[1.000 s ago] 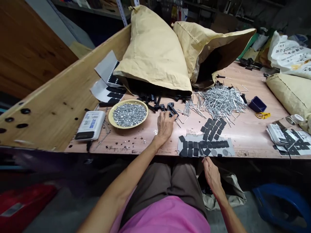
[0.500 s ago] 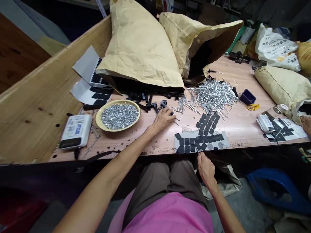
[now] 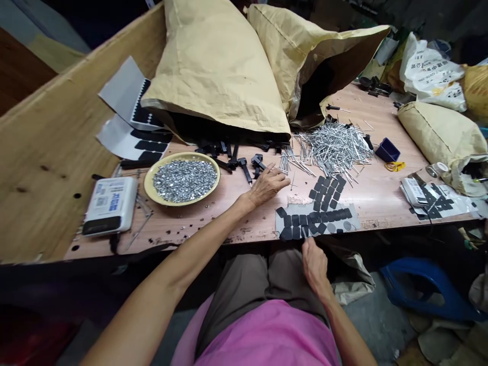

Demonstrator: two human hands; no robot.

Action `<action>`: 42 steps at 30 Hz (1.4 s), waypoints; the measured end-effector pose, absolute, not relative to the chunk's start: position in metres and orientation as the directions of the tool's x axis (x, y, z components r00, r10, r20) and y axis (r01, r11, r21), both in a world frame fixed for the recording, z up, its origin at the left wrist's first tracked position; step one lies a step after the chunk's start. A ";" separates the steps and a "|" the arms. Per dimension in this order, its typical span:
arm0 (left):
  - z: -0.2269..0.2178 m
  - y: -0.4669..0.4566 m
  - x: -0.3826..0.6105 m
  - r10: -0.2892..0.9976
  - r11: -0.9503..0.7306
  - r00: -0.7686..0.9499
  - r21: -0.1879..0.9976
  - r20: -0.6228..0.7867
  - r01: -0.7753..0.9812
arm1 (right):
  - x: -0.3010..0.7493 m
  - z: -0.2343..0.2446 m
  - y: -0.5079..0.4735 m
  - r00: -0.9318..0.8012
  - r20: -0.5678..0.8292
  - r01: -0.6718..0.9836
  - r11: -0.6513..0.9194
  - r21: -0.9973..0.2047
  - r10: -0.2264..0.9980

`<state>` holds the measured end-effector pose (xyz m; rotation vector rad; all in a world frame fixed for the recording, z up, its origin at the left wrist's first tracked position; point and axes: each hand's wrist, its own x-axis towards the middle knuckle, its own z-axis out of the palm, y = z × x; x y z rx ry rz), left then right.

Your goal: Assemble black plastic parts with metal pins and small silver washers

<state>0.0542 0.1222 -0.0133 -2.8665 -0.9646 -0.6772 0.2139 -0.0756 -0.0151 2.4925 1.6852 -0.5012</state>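
Note:
My left hand point(image 3: 268, 186) hovers low over the table, or rests on it, fingers stretched out toward a few loose metal pins point(image 3: 293, 179). I see nothing gripped in it. Just behind it lie black plastic parts with stems point(image 3: 258, 161). At the table's front edge my right hand point(image 3: 315, 263) is closed around a thin metal rod point(image 3: 304, 232), whose tip points up over a grey sheet point(image 3: 355, 220) bearing black rounded pads point(image 3: 295, 220). Beyond the sheet, more black pads point(image 3: 326, 193) lie in rows. A large heap of metal pins point(image 3: 335, 147) spreads behind them.
Left stands a yellow bowl point(image 3: 148, 192) of small metal pieces, beside a white box point(image 3: 111, 203). Large paper sacks point(image 3: 221, 66) stand at the back. A small dark blue tray point(image 3: 388, 149) and a yellow ring point(image 3: 394, 166) lie right. A wooden board point(image 3: 76, 137) walls the left.
My left hand has moved right, away from the black plastic parts, and its fingers have stretched out. My right hand has shifted slightly left with the rod. Another person's hand has left the right edge.

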 end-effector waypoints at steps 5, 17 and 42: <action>0.009 0.087 0.073 0.605 -0.739 0.565 0.132 0.560 0.661 | 0.208 -0.028 -0.084 0.278 -0.333 0.790 -0.412 -0.454 0.901; 0.004 0.037 0.058 0.789 -0.525 0.159 0.518 0.593 0.675 | 0.205 -0.042 -0.087 0.102 -0.354 0.542 -0.350 -0.764 0.930; 0.005 -0.001 0.050 0.760 0.624 0.221 0.590 -0.611 -0.513 | 0.333 -0.028 -0.112 0.417 -0.118 0.775 -0.420 -0.472 0.901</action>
